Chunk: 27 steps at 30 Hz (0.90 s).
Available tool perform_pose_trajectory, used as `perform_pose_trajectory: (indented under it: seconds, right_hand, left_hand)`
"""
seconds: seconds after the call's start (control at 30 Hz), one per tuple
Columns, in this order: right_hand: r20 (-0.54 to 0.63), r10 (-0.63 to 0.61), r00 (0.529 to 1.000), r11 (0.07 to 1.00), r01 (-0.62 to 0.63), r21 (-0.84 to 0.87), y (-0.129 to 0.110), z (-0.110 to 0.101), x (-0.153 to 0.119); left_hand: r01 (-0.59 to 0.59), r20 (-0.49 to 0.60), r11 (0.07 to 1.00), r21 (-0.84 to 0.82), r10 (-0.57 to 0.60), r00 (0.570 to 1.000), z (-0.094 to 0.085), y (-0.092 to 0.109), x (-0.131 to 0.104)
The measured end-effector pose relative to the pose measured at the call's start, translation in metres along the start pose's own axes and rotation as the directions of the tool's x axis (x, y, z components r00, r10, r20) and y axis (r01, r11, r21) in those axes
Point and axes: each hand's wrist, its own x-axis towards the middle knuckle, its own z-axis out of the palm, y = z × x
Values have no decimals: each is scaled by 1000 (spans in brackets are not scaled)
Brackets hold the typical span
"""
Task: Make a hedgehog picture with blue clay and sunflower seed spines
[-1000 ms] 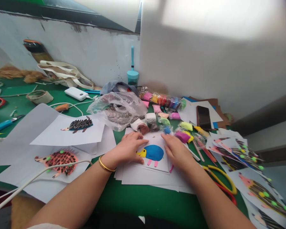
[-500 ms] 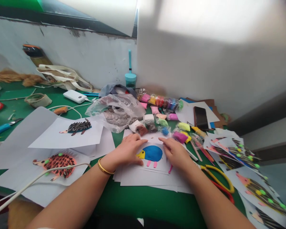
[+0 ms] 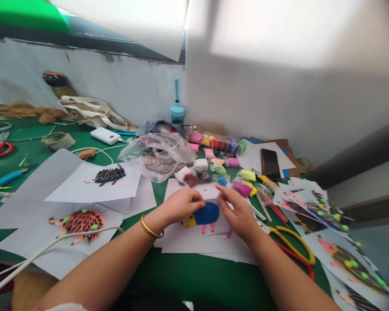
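A clay hedgehog shape with a blue body point(image 3: 208, 214), yellow head and pink feet lies on white paper point(image 3: 184, 242) in front of me. My left hand point(image 3: 184, 204) is above its head and upper edge, with thumb and index finger pinched together; whatever is between them is too small to make out. To the right of the blue body, my right hand point(image 3: 235, 208) has its fingers apart and nothing visible in it. A short pink clay strip point(image 3: 229, 233) lies beneath that hand.
Packets of coloured clay point(image 3: 243, 188) and a plastic bag of seeds point(image 3: 158, 157) lie behind the paper. Scissors point(image 3: 294, 246) and seed-covered hedgehog pictures point(image 3: 350, 259) are at right. More pictures point(image 3: 84, 222) lie left, crossed by a white cable point(image 3: 42, 250). A phone point(image 3: 270, 163) rests at back right.
My left hand has lifted from beside the yellow head, and its thumb and index finger have come together. My right hand's fingers have curled slightly. The camera view has tilted up a little.
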Motion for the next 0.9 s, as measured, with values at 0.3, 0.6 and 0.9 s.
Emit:
perform_pose_trajectory:
  seconds: [0.3, 0.6, 0.9]
  right_hand:
    - [111, 269, 957, 927, -289, 239, 3, -1, 1]
    - [190, 283, 940, 913, -324, 246, 0, 6, 1]
    - [281, 332, 900, 836, -419, 354, -4, 7, -2]
  left_hand:
    - [80, -36, 956, -284, -94, 995, 5, 11, 8]
    - [50, -35, 948, -313, -64, 997, 10, -1, 7]
    - [45, 1, 895, -444, -50, 999, 10, 2, -2]
